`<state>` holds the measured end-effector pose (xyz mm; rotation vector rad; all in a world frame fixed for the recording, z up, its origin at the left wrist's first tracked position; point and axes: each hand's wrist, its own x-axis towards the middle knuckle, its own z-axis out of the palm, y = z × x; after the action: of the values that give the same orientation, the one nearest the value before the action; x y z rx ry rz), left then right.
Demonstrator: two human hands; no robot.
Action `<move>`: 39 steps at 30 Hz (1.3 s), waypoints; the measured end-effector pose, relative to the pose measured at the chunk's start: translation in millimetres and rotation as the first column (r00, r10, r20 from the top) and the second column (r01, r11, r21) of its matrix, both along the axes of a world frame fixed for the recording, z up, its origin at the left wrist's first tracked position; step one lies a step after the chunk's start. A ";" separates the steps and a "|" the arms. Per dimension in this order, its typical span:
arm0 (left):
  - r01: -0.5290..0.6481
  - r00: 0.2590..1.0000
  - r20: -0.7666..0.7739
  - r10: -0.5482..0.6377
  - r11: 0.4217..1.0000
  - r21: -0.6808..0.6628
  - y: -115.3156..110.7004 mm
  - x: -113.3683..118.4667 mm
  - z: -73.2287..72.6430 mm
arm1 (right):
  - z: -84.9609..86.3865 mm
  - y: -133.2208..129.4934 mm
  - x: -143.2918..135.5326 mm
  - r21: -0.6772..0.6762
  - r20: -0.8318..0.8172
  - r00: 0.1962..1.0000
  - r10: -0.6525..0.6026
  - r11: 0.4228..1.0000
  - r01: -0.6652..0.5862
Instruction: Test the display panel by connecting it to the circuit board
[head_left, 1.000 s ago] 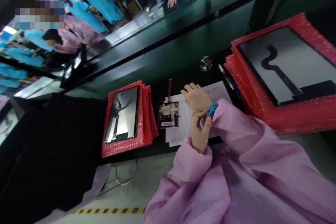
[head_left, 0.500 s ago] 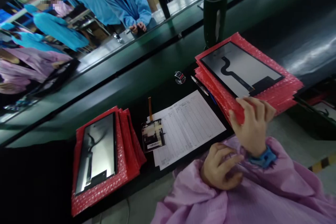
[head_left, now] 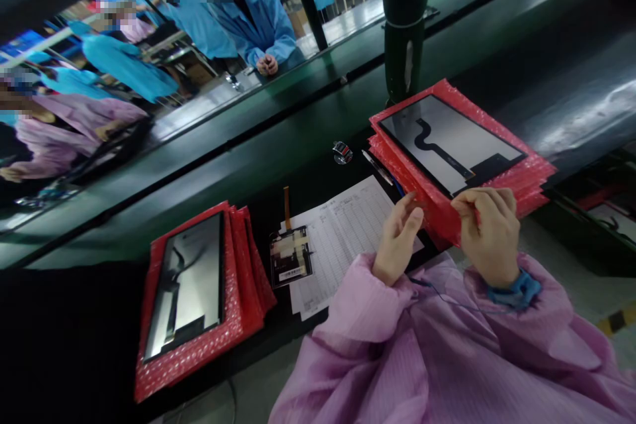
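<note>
Two screens are borne on red wrap by the counter's near edge, the right screen with its near corner at the right hand, whose fingers are drawn narrow; whether anything is gripped cannot be told. If that corner were raised unevenly, the ribbon could be creased or the screen slid off; the left hand's fingers are parted, empty.

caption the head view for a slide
Right hand at the edge of a display panel on red bubble wrap, left hand nearby
</note>
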<state>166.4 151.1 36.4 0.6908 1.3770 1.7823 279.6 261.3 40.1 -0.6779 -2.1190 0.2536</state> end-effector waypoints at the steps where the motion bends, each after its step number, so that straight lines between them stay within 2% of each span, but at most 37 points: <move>1: 0.004 0.999 0.045 -0.003 1.000 -0.021 5.9 -0.6 1.7 | 3.9 -4.8 1.0 0.027 0.006 0.997 0.071 0.997 -0.071; 5: -0.057 0.972 0.220 0.077 0.994 -0.097 17.5 -2.7 8.5 | 14.9 -32.0 2.7 0.159 0.129 0.927 0.352 0.915 -0.370; 8: -0.114 0.930 0.341 0.137 0.990 -0.087 6.3 -6.2 12.8 | 15.8 -43.8 5.8 0.198 0.129 0.892 0.433 0.870 -0.451; 10: -0.156 0.893 0.409 0.190 0.981 -0.114 -14.2 -9.8 13.4 | 15.1 -43.2 11.1 0.186 0.057 0.911 0.408 0.892 -0.412; 12: -0.205 0.858 0.440 0.265 0.962 -0.180 -44.1 -13.8 10.3 | 13.5 -38.4 16.2 0.118 -0.018 0.950 0.310 0.945 -0.306; 14: -0.270 0.830 0.428 0.357 0.929 -0.252 -78.0 -17.5 3.0 | 9.3 -33.2 17.0 -0.012 -0.051 0.970 0.238 0.971 -0.239; 16: -0.316 0.808 0.404 0.429 0.895 -0.316 -108.9 -19.9 -6.9 | 0.9 -30.4 10.9 -0.210 -0.062 0.961 0.268 0.938 -0.275; 17: -0.343 0.794 0.392 0.465 0.874 -0.344 -121.1 -20.3 -12.0 | -4.9 -30.1 5.5 -0.337 -0.073 0.946 0.316 0.885 -0.321; 18: -0.370 0.776 0.383 0.501 0.853 -0.367 -130.6 -20.1 -16.7 | -11.4 -30.3 -1.0 -0.471 -0.094 0.926 0.366 0.803 -0.366; 20: -0.424 0.730 0.379 0.569 0.812 -0.401 -141.0 -18.7 -24.4 | -24.9 -31.1 -15.3 -0.702 -0.151 0.885 0.440 0.583 -0.409; 22: -0.456 0.671 0.405 0.621 0.776 -0.436 -142.5 -17.5 -29.7 | -36.0 -31.0 -28.1 -0.842 -0.187 0.858 0.478 0.372 -0.390; 23: -0.470 0.634 0.421 0.648 0.756 -0.456 -141.5 -17.6 -31.8 | -40.0 -30.4 -33.3 -0.882 -0.197 0.850 0.488 0.291 -0.371; 24: -0.487 0.593 0.433 0.679 0.730 -0.479 -140.0 -18.2 -33.5 | -42.7 -29.5 -37.7 -0.908 -0.208 0.846 0.491 0.225 -0.354; 26: -0.517 0.513 0.467 0.721 0.693 -0.502 -137.1 -20.4 -36.2 | -45.1 -27.9 -44.2 -0.933 -0.237 0.845 0.480 0.129 -0.335; 29: -0.544 0.461 0.538 0.706 0.704 -0.457 -134.2 -23.7 -37.7 | -46.1 -27.1 -50.7 -0.933 -0.299 0.846 0.440 0.050 -0.356; 32: -0.574 0.455 0.564 0.689 0.711 -0.405 -131.6 -24.1 -36.9 | -51.0 -26.8 -57.0 -0.921 -0.351 0.829 0.436 -0.003 -0.389; 35: -0.608 0.453 0.544 0.706 0.691 -0.391 -129.6 -22.2 -38.4 | -60.3 -24.6 -63.8 -0.912 -0.362 0.808 0.466 0.003 -0.410; 37: -0.636 0.456 0.509 0.730 0.667 -0.387 -129.2 -20.4 -41.0 | -63.6 -22.5 -66.1 -0.907 -0.336 0.795 0.505 0.054 -0.418; 38: -0.647 0.459 0.492 0.740 0.658 -0.386 -129.2 -19.6 -42.4 | -62.6 -21.8 -66.1 -0.906 -0.296 0.787 0.541 0.103 -0.412; 39: -0.650 0.474 0.474 0.742 0.658 -0.381 -129.1 -19.1 -43.4 | -59.3 -21.5 -65.4 -0.899 -0.227 0.774 0.591 0.179 -0.401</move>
<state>147.3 22.0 -7.0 -0.6446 1.3856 2.1939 214.2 239.8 -19.3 -0.5414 -2.1581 1.9980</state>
